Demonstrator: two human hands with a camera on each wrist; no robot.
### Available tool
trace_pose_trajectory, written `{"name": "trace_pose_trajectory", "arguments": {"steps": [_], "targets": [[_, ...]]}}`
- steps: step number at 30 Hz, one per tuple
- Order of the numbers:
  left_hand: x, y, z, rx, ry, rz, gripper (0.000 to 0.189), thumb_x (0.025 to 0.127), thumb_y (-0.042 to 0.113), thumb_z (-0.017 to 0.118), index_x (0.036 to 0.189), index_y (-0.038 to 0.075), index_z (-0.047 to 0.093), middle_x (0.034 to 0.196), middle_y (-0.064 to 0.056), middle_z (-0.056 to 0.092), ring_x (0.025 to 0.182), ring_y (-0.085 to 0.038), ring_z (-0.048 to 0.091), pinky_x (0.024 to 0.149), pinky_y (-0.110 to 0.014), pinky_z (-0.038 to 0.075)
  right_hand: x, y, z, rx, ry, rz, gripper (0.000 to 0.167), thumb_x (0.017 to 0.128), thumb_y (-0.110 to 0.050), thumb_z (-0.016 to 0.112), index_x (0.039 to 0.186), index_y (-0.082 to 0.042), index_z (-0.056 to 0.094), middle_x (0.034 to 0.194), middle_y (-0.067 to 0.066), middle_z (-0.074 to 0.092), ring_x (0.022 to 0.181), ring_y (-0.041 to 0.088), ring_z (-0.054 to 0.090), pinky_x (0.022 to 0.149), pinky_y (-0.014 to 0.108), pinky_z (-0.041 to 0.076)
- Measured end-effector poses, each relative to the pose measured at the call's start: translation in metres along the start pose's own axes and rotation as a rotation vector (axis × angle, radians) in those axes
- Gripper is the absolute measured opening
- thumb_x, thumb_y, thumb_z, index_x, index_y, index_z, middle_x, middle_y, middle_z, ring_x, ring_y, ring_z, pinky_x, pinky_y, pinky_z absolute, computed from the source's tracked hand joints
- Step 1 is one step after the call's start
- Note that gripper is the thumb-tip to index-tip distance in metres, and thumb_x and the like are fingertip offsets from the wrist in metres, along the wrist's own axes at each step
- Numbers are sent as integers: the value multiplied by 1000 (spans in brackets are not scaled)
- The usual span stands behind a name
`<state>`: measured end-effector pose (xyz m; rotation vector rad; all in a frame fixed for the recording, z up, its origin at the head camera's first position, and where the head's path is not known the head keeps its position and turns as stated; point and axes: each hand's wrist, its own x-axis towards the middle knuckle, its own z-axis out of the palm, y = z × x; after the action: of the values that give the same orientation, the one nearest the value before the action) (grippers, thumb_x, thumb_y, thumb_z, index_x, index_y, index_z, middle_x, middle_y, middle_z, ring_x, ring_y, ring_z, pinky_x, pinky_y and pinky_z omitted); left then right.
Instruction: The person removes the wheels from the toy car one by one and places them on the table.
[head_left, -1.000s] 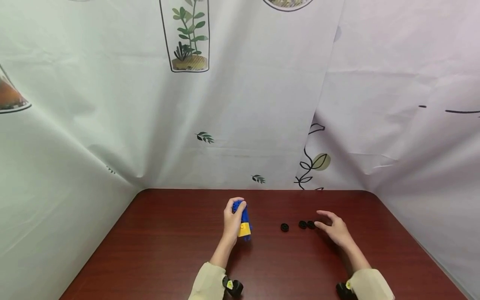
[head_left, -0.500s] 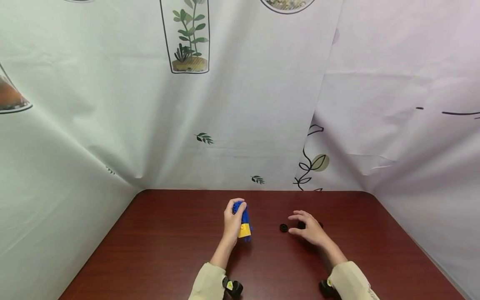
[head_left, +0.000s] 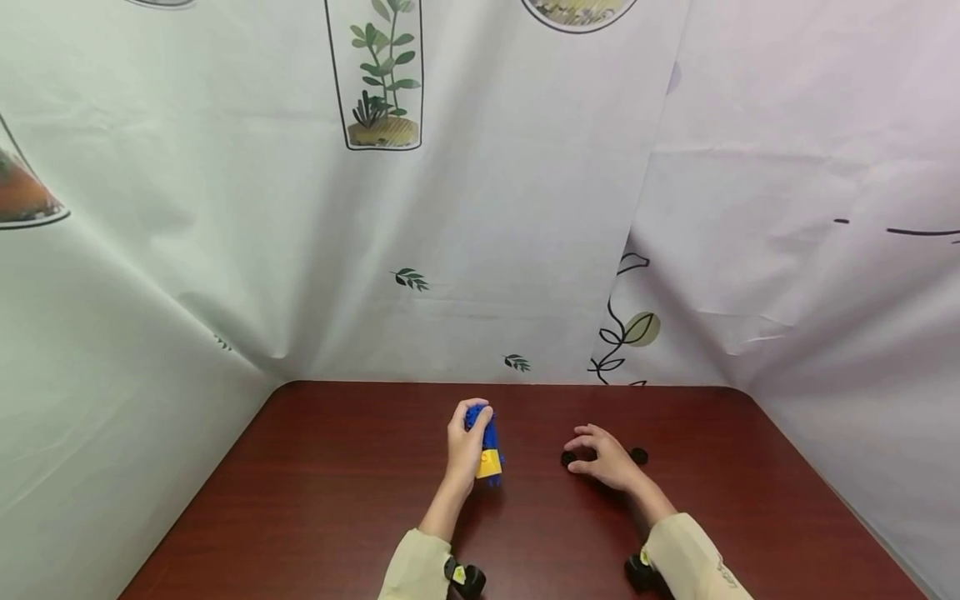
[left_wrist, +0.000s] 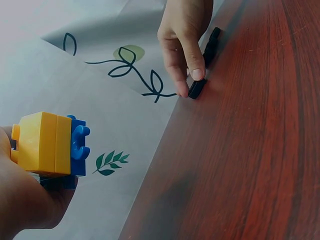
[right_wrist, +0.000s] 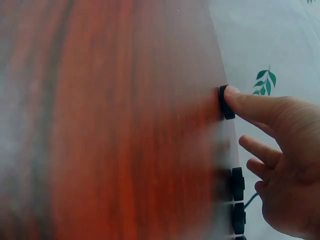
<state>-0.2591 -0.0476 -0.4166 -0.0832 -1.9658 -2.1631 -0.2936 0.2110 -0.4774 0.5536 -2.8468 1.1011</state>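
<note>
My left hand [head_left: 462,446] grips a blue and yellow toy-brick assembly [head_left: 490,463] above the table. In the left wrist view its yellow block [left_wrist: 47,142] faces the camera, with a blue part [left_wrist: 78,145] bearing small hooks behind it; the palm hides the remainder. To the right, my right hand [head_left: 609,463] reaches down to the table, thumb and index finger on either side of a small black wheel [head_left: 567,458], pinching it. The right wrist view shows the thumb right on that wheel [right_wrist: 226,102], while the other fingers are spread apart.
More black wheels [right_wrist: 238,184] lie in a row beneath the right hand; one wheel [head_left: 639,456] shows beyond its knuckles. The reddish-brown table [head_left: 337,500] ends at a white printed cloth [head_left: 480,208] hanging behind and along both sides.
My right hand has moved left over the row of wheels, from the right end to the leftmost one, and its fingers have closed around it. The left hand stays in place with the brick assembly.
</note>
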Motion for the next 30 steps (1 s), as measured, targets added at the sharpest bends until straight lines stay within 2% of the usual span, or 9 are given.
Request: {"name": "trace_pose_trajectory", "arguments": {"steps": [3, 6, 9, 14, 16, 22, 26, 30], "targets": [[0, 1, 0, -10, -2, -14, 24, 100, 16, 54, 118, 1, 55, 102, -14, 55, 76, -15, 48, 63, -26, 43, 0, 1, 0, -20, 16, -2, 22, 84, -14, 75, 104, -7, 71, 135, 25, 54, 134, 51, 39, 104, 64, 35], [0, 1, 0, -12, -3, -17, 24, 99, 15, 54, 118, 1, 56, 102, -15, 55, 75, -16, 48, 64, -26, 43, 0, 4, -1, -31, 44, 4, 23, 84, -16, 75, 105, -8, 71, 123, 19, 62, 122, 43, 52, 99, 58, 43], [0, 3, 1, -10, -9, -19, 23, 99, 15, 54, 118, 1, 56, 100, -14, 54, 74, -15, 48, 63, -25, 43, 0, 8, -3, -40, 76, 14, 24, 85, -17, 74, 107, -9, 71, 111, 10, 67, 112, 36, 58, 95, 53, 46], [12, -22, 3, 8, 5, -26, 24, 100, 17, 54, 119, 3, 56, 100, -11, 54, 75, -15, 48, 62, -26, 43, -1, 14, -9, -37, 113, 32, 25, 86, -18, 73, 109, -9, 71, 110, 8, 68, 112, 36, 58, 95, 53, 46], [15, -27, 4, 15, 15, -31, 24, 100, 18, 53, 120, 4, 56, 102, -12, 54, 75, -16, 48, 63, -26, 43, -2, 17, -11, -27, 125, 37, 25, 85, -18, 74, 109, -9, 72, 110, 9, 67, 112, 36, 58, 95, 54, 46], [0, -1, 3, 7, 5, -19, 24, 99, 15, 54, 118, 1, 56, 102, -15, 54, 76, -16, 48, 64, -26, 43, -3, 26, -14, -19, 134, 33, 25, 82, -20, 77, 105, -11, 74, 108, 10, 67, 106, 32, 58, 92, 47, 47], [-2, 3, 2, 7, -1, -6, 24, 99, 15, 53, 117, -1, 55, 101, -14, 55, 75, -15, 48, 63, -26, 43, -3, 27, -14, -31, 128, 21, 25, 81, -20, 78, 103, -11, 74, 107, 10, 68, 104, 31, 58, 89, 44, 46], [-1, 2, 2, 6, 1, 2, 24, 99, 15, 54, 117, -1, 55, 100, -14, 56, 74, -14, 48, 62, -26, 43, -3, 27, -14, -45, 119, 15, 26, 80, -20, 79, 103, -9, 74, 106, 11, 68, 103, 33, 58, 89, 47, 45]]}}
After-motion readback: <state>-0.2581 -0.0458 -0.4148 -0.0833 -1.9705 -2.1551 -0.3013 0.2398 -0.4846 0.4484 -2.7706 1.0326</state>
